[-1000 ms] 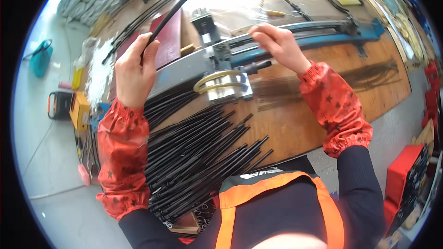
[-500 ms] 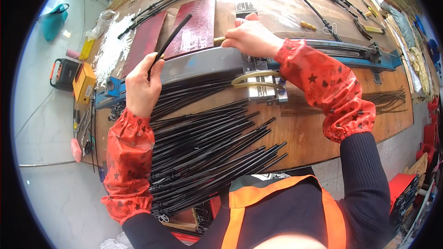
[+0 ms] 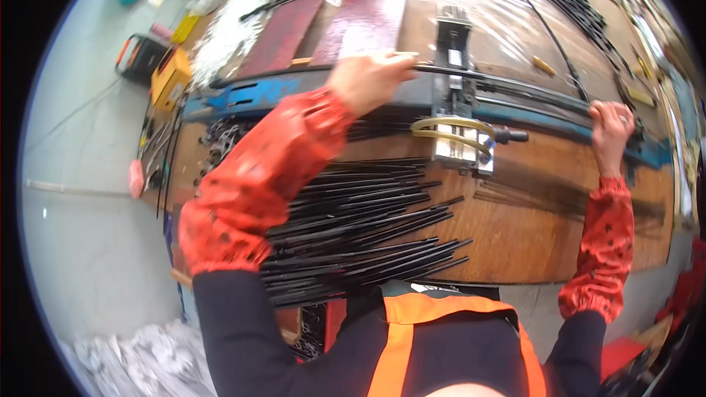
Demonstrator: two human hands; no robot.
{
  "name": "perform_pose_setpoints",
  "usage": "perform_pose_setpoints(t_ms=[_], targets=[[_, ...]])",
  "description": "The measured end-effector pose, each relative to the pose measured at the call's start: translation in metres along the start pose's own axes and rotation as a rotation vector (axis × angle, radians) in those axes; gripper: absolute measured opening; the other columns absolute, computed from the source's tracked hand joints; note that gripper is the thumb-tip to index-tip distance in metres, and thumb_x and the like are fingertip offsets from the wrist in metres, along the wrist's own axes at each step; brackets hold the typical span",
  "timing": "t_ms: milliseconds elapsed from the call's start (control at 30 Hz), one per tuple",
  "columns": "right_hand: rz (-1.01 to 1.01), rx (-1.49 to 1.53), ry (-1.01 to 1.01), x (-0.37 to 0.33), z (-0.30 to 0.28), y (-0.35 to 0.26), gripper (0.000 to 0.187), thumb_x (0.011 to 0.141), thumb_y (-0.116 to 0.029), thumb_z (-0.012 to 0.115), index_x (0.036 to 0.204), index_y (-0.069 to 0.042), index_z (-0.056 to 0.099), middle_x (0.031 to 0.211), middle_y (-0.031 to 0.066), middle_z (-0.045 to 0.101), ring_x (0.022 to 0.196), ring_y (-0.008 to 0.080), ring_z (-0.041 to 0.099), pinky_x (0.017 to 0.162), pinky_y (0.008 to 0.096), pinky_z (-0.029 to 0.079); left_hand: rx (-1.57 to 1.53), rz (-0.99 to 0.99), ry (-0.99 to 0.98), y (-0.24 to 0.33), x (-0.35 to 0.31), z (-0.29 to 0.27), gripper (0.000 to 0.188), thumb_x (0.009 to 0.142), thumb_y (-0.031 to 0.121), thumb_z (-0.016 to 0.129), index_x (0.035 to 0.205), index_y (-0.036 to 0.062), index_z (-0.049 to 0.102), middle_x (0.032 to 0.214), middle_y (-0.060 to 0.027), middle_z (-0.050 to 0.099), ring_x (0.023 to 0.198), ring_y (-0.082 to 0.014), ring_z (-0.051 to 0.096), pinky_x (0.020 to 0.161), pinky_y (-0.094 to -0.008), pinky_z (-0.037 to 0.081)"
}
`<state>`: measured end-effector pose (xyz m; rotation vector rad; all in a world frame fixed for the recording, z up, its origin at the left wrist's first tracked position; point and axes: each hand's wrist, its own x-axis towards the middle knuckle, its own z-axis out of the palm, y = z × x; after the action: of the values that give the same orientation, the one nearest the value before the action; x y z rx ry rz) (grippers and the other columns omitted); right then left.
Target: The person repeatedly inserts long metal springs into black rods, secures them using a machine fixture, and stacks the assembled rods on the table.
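My left hand [image 3: 371, 81] is closed with its fingertips pinched on the end of a thin black rod [image 3: 507, 79], just left of the press head. This rod lies along the blue and grey rail [image 3: 507, 114], passing through a dark upright clamp [image 3: 454, 51]. At the rail's right end my right hand [image 3: 612, 125] is curled closed around the rod's far end; the fingers partly hide the grip. In front of the rail sits a small metal cylinder block [image 3: 454, 145] with yellowish hoses [image 3: 448, 126]. Both forearms wear red patterned sleeves.
Many black rods [image 3: 353, 213] lie in a heap on the wooden table [image 3: 500, 242] before me. Maroon boards [image 3: 283, 33] and more rods [image 3: 566, 0] lie beyond the rail. A yellow box [image 3: 170, 77] stands at the left; thin wires [image 3: 566, 198] lie at the right.
My left hand has come right and inward, from holding a raised black rod to the rail's middle. My right hand has moved from the clamp to the rail's right end. The rod now lies along the rail.
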<state>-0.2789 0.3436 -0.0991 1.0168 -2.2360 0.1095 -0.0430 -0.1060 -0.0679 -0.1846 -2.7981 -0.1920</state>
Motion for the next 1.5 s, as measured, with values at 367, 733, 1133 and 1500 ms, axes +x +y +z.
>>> perform_pose_setpoints(t_ms=[367, 733, 1133, 1500], targets=[[0.079, 0.219, 0.069, -0.018, 0.028, 0.01, 0.012, 0.1, -0.017, 0.063, 0.098, -0.006, 0.066, 0.092, 0.0063, 0.063, 0.094, 0.0252, 0.059, 0.096, 0.0379, 0.042, -0.138, -0.017, -0.028, 0.014, 0.02, 0.03, 0.026, 0.098, 0.029, 0.061, 0.095, 0.0037, 0.06, 0.089, -0.0156, 0.069, 0.083, -0.0386, 0.069, 0.07, -0.0477, 0.055], [0.048, 0.09, 0.093, -0.034, 0.017, 0.013, 0.024, 0.098, -0.013, 0.065, 0.12, -0.01, 0.069, 0.123, 0.0045, 0.069, 0.124, 0.0266, 0.057, 0.108, 0.0386, 0.036, -0.166, 0.034, -0.002, 0.022, 0.03, 0.039, 0.025, 0.1, 0.028, 0.059, 0.091, 0.0049, 0.056, 0.08, -0.0153, 0.067, 0.073, -0.039, 0.068, 0.062, -0.0485, 0.055], [0.017, 0.368, 0.185, -0.036, -0.047, -0.129, 0.025, 0.087, -0.006, 0.073, 0.112, -0.01, 0.073, 0.113, 0.0026, 0.074, 0.119, 0.0243, 0.061, 0.104, 0.0389, 0.034, -0.055, -0.136, -0.09, -0.014, -0.004, 0.022, 0.024, 0.103, 0.03, 0.053, 0.096, 0.0084, 0.057, 0.077, -0.0211, 0.064, 0.078, -0.0443, 0.064, 0.064, -0.0519, 0.048], [0.038, 0.203, 0.141, 0.002, -0.045, -0.123, 0.036, 0.09, -0.013, 0.071, 0.126, -0.013, 0.068, 0.13, 0.0025, 0.069, 0.13, 0.0253, 0.055, 0.112, 0.0425, 0.029, -0.127, 0.015, -0.066, 0.005, 0.02, 0.029, 0.023, 0.102, 0.029, 0.055, 0.095, 0.0078, 0.06, 0.078, -0.0176, 0.067, 0.078, -0.0406, 0.068, 0.064, -0.0501, 0.053]])
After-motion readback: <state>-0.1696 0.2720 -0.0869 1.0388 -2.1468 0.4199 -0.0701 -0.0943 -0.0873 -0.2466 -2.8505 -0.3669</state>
